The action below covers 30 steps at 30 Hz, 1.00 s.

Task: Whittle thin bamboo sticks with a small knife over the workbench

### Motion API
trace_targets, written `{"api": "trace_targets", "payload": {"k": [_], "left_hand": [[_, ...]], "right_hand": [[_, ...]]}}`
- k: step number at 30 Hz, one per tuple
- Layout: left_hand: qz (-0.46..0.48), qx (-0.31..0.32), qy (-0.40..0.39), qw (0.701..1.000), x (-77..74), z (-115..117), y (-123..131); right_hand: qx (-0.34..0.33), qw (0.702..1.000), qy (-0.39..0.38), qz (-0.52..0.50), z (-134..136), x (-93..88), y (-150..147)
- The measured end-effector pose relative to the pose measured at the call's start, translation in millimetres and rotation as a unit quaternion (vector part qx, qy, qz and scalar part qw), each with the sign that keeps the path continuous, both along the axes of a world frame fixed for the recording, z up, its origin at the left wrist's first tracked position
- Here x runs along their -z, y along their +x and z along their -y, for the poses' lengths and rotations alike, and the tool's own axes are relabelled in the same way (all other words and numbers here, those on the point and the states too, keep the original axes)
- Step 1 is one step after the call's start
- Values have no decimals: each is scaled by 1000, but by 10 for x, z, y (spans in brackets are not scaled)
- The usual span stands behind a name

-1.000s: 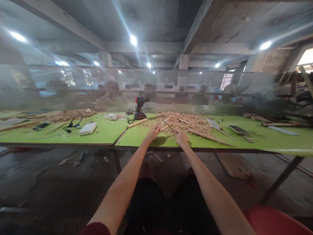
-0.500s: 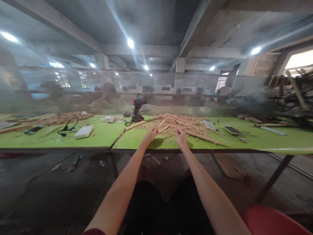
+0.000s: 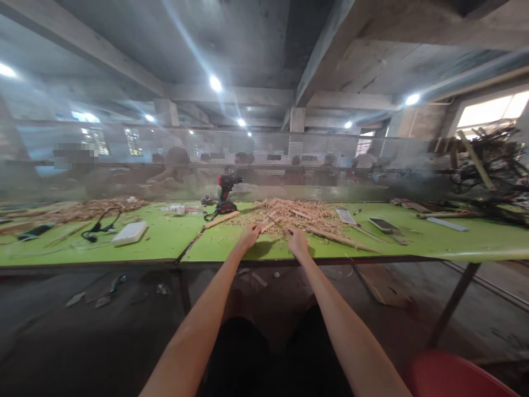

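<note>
The left hand (image 3: 250, 236) is closed, fingers pinched on what looks like a pale stick (image 3: 265, 220) pointing away. The right hand (image 3: 296, 241), just beside it with a gap between, is closed round a thin rod (image 3: 276, 223) slanting toward the stick; whether they touch I cannot tell. Both hands are low over the near edge of the green bench (image 3: 206, 249). Right beyond the grip spreads a heap of shavings (image 3: 318, 208). Left of the grip lies a slat (image 3: 222, 219), with an upright drill (image 3: 225, 193) behind it; farther left, a white box (image 3: 129, 233). Right of the grip, a long stick (image 3: 339, 238) lies slanted; farther right, a phone (image 3: 383, 225). Beyond everything stands a mesh screen (image 3: 268, 187).
</note>
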<state>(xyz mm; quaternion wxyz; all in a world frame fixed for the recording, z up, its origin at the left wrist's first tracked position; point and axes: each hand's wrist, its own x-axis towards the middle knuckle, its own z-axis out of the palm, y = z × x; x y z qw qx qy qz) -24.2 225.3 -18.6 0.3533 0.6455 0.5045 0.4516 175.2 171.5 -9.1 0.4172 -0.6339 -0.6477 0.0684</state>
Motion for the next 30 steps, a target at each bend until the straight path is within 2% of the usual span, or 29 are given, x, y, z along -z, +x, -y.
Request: {"api": "trace_targets", "payload": {"k": [12, 20, 25, 30], "left_hand": [[-6, 17, -2, 1000, -4, -11, -2], [15, 31, -12, 999, -13, 21, 1], [39, 47, -16, 998, 2, 51, -8], [56, 46, -9, 997, 3, 19, -12]], "right_hand": [[60, 998, -14, -6, 0, -21, -7], [76, 997, -11, -20, -47, -15, 20], [124, 991, -4, -49, -113, -11, 112], [90, 993, 30, -71, -128, 9, 181]]}}
